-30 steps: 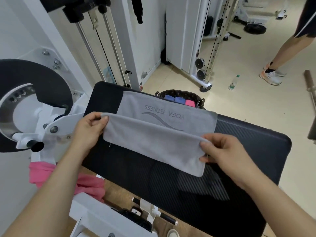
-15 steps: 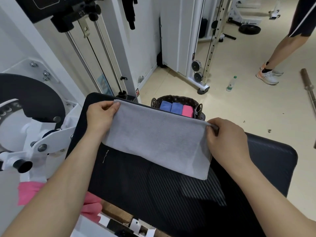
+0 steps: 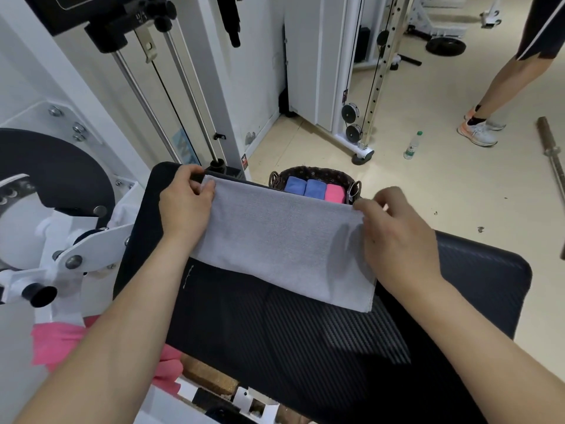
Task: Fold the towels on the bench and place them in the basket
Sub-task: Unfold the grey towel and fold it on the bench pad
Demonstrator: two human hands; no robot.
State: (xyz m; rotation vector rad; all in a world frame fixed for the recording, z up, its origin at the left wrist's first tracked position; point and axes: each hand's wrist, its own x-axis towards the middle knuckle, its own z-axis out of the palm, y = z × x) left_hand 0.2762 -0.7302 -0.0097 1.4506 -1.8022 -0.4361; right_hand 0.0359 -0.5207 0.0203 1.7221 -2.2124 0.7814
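Observation:
A grey towel (image 3: 284,243), folded in half, lies across the black padded bench (image 3: 305,341). My left hand (image 3: 183,206) pinches its far left corner. My right hand (image 3: 394,237) rests at the far right corner with the fingertips on the edge; whether it grips is unclear. Just beyond the bench's far edge stands a dark woven basket (image 3: 315,174) on the floor. It holds two blue rolled towels (image 3: 304,187) and a pink one (image 3: 334,192). A pink towel (image 3: 61,341) hangs low at the left, beside my left forearm.
A white gym machine (image 3: 61,240) with a black disc stands close on the left. A cable tower (image 3: 171,87) rises behind the bench. On the floor to the right are a water bottle (image 3: 412,145), a steel bar (image 3: 553,160) and a person's legs (image 3: 489,117).
Both hands carried the near edge of the grey towel up and over to the far edge, covering the printed logo. The fold now lies flat and my right fingers have loosened.

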